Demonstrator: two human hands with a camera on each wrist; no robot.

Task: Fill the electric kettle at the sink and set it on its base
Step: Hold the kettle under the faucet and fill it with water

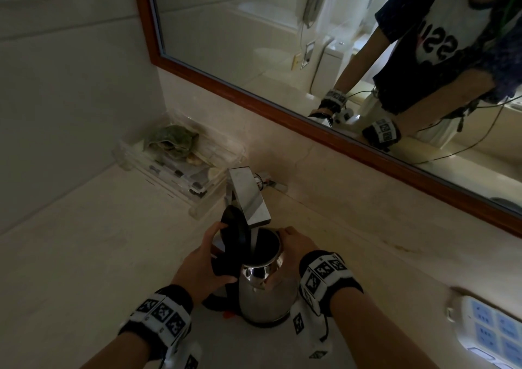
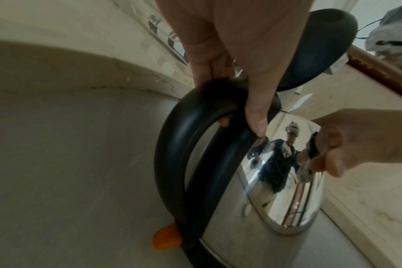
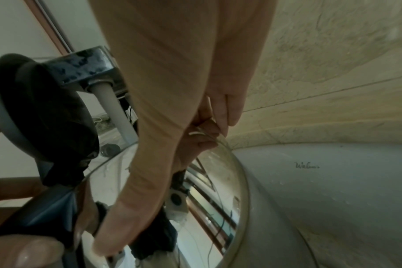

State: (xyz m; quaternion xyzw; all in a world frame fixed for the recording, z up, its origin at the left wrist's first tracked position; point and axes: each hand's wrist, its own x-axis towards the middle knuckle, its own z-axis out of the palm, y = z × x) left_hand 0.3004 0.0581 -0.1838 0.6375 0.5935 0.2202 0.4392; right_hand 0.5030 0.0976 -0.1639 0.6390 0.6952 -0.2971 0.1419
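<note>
The stainless steel kettle (image 1: 265,292) stands upright in the sink basin (image 3: 333,190), its black lid (image 1: 236,227) tipped open. A stream of water (image 1: 255,240) runs from the chrome faucet (image 1: 248,196) into its mouth. My left hand (image 1: 207,268) grips the top of the black handle (image 2: 195,145), fingers curled round it. An orange switch (image 2: 165,239) shows at the handle's foot. My right hand (image 1: 292,243) cups the kettle's right side, fingertips (image 3: 220,116) at the rim and thumb along the shiny body (image 3: 218,181). No kettle base is in view.
A clear tray (image 1: 169,171) with toiletries and a green cloth sits on the counter at the back left. A wood-framed mirror (image 1: 310,127) runs along the wall behind the faucet. A white panel with blue buttons (image 1: 491,329) lies at the right edge.
</note>
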